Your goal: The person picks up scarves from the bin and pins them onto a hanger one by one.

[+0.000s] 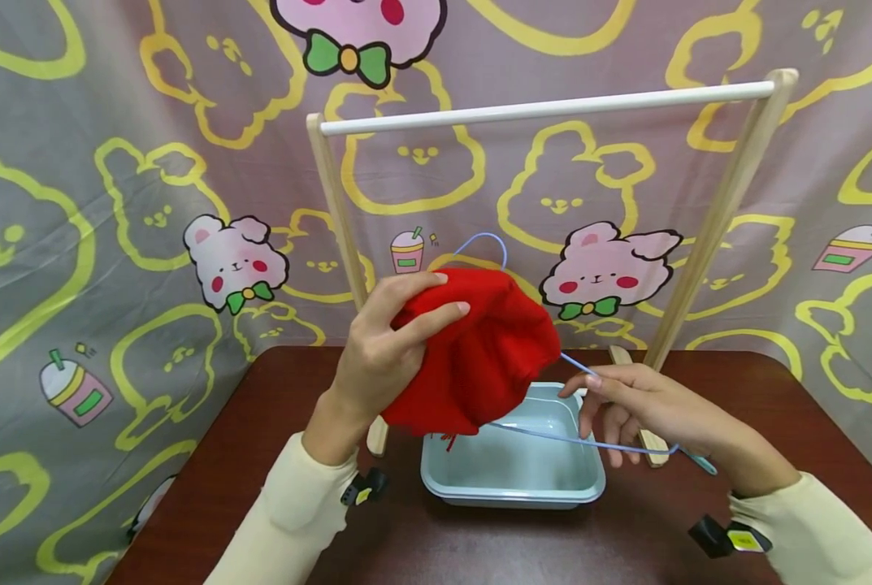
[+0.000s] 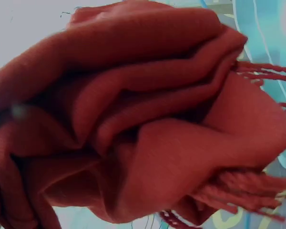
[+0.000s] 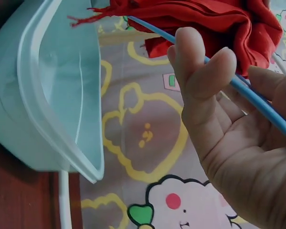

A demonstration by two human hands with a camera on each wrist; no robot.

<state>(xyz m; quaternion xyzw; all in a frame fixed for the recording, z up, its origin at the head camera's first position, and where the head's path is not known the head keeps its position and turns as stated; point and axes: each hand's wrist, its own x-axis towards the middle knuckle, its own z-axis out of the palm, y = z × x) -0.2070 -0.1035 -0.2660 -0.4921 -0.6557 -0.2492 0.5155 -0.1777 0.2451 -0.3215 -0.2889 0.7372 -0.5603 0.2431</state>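
A bunched red scarf [image 1: 472, 349] with twisted fringe is held up in my left hand [image 1: 384, 341], fingers over its near left side and thumb hidden. Folds of the scarf [image 2: 171, 114] fill most of the left wrist view. A thin blue clothes hanger [image 1: 629, 448] passes behind the scarf, and its hook rises above the cloth. My right hand [image 1: 648, 406] pinches the hanger near its right end. In the right wrist view, fingertips [image 3: 214, 71] lie against the blue hanger bar [image 3: 262, 107], close to the scarf.
Below the scarf, a pale blue basin [image 1: 512, 494] stands on the dark brown table [image 1: 260, 455]. A rack with a white rail [image 1: 553, 108] and wooden posts [image 1: 721, 211] rises behind. A cartoon-printed curtain [image 1: 150, 268] surrounds the table.
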